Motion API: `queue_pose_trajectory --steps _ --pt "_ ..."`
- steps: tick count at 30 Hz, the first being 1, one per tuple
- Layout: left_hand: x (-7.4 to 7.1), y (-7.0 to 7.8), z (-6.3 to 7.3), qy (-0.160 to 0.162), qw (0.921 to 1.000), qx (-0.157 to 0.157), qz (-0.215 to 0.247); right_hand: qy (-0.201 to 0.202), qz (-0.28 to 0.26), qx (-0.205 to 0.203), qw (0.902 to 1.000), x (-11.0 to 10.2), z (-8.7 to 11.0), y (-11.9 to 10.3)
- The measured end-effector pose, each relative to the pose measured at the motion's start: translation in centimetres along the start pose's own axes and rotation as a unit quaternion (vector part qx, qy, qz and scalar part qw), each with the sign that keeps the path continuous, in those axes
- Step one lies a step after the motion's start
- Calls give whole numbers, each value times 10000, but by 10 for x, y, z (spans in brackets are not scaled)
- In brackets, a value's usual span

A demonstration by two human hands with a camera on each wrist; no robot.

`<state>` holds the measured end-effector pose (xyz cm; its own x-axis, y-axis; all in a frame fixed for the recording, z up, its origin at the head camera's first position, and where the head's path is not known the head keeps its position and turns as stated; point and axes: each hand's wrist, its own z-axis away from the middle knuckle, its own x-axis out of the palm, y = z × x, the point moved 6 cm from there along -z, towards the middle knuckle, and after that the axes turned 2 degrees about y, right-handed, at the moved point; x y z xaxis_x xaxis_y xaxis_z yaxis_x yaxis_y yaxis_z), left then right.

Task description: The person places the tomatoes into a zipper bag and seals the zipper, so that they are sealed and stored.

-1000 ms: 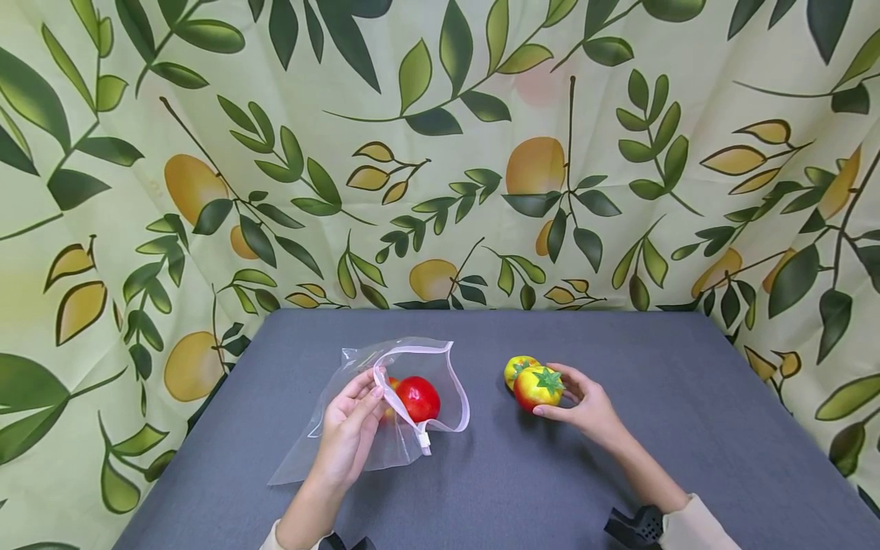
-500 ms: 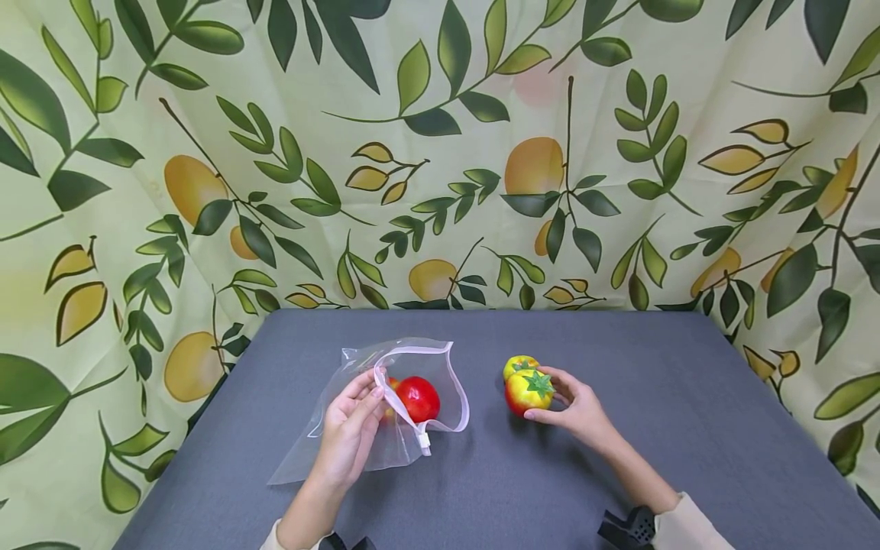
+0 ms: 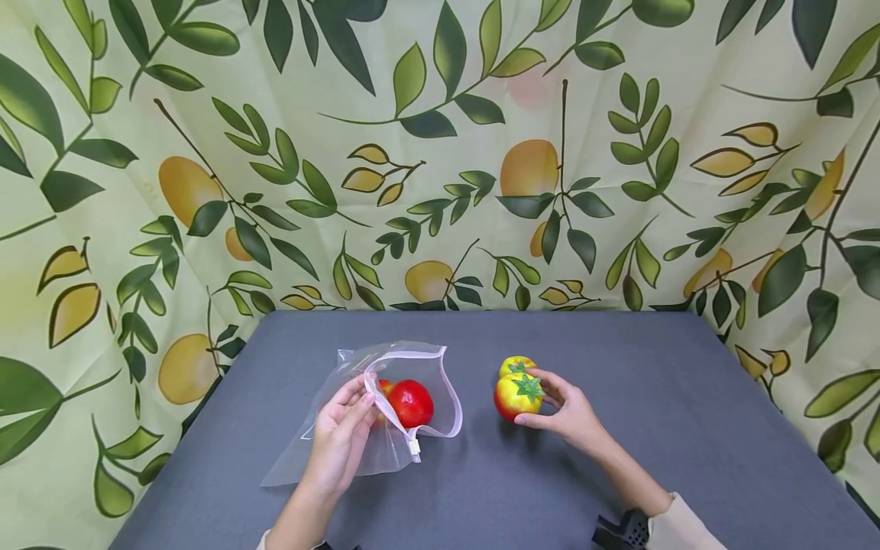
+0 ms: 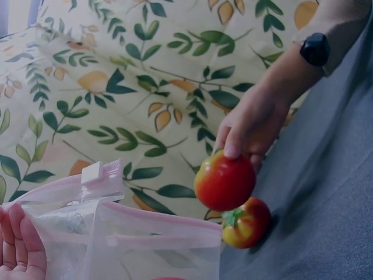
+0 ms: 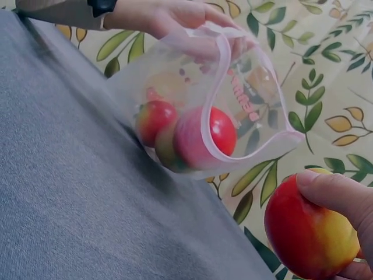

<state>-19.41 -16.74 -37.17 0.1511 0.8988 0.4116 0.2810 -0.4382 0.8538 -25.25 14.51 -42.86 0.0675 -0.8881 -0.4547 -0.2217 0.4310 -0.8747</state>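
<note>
1. Two-handed, worked above a flat, dark grey-blue tabletop point(image 3: 674, 397), before a cream fabric backdrop point(image 3: 289, 114) printed with green leaves and orange fruit.
2. Pinched, between thumb and fingertips of the left grip point(image 3: 337, 443), the rim of a clear, pink-edged plastic bag point(image 3: 378, 458) with a white slider point(image 3: 415, 449).
3. Held the bag's mouth gaping toward the right.
4. Saw inside the bag a glossy red round fruit point(image 3: 410, 405) and, beside it, partly hidden by the rim, a red-and-orange round fruit point(image 3: 383, 386).
5. Gripped, in the curled right grip point(image 3: 574, 416), a red-and-yellow tomato-shaped fruit with a green star-shaped calyx point(image 3: 516, 399), outside the bag and to its right.
6. Found just behind that a second red-and-yellow tomato-shaped fruit point(image 3: 513, 365) on the tabletop; could not tell whether touching.
7. Wore a black plastic device point(image 3: 622, 531) at the right wrist, beside a cream sleeve point(image 3: 684, 527).
</note>
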Motion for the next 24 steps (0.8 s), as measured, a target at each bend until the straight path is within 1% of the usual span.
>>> queue_pose_trajectory --steps 9,16,24 --pt "0 0 0 13 10000 -50 19 -66 17 9 10000 8 1 -1" --pt "-2 0 0 -6 10000 -54 -34 -124 -201 -136 9996 12 0 -9" --pt "-2 0 -1 -18 10000 -71 -12 -207 -237 -107 9994 17 0 -14"
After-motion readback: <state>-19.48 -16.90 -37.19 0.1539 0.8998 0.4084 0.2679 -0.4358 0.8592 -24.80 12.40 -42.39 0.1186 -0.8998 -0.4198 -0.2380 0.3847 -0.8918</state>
